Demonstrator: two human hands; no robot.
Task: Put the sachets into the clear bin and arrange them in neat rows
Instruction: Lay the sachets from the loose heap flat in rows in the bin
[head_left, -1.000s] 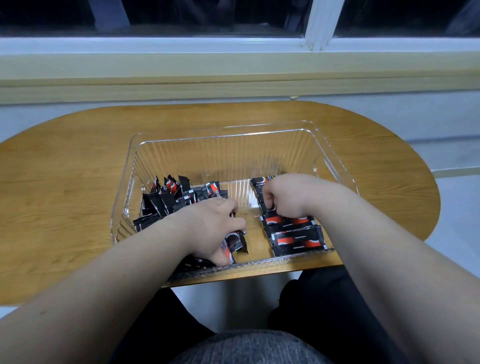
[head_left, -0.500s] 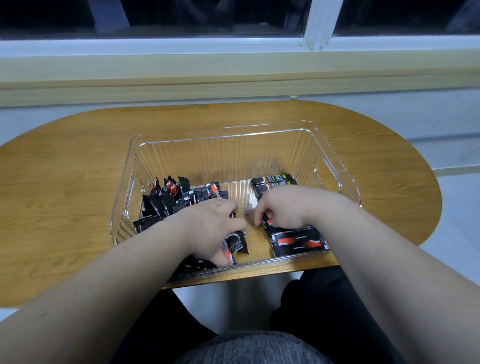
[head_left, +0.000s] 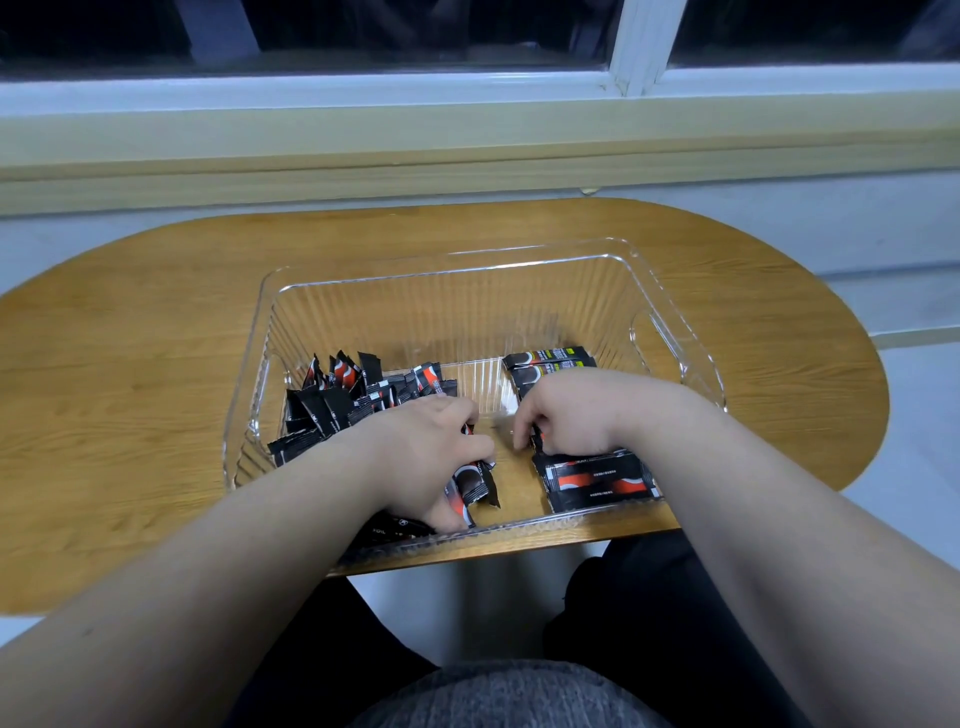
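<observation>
A clear ribbed bin (head_left: 457, 312) stands on the wooden table. Inside, on the left, several black-and-red sachets (head_left: 343, 397) lie in a loose heap. On the right, flat sachets form a row (head_left: 597, 480) running from the near wall to the far sachets (head_left: 550, 361). My left hand (head_left: 431, 457) is inside the bin near the front and grips a few sachets (head_left: 470, 486) with curled fingers. My right hand (head_left: 566, 415) rests over the middle of the row, its fingers curled down on a sachet there; the sachets under it are hidden.
The oval wooden table (head_left: 156, 364) stands against a wall under a window sill (head_left: 467, 140). The bin's near wall sits at the table's front edge. My lap shows below the table.
My right hand has drawn back toward me along the right row, uncovering the two far sachets. My left hand has stayed in place holding its sachets.
</observation>
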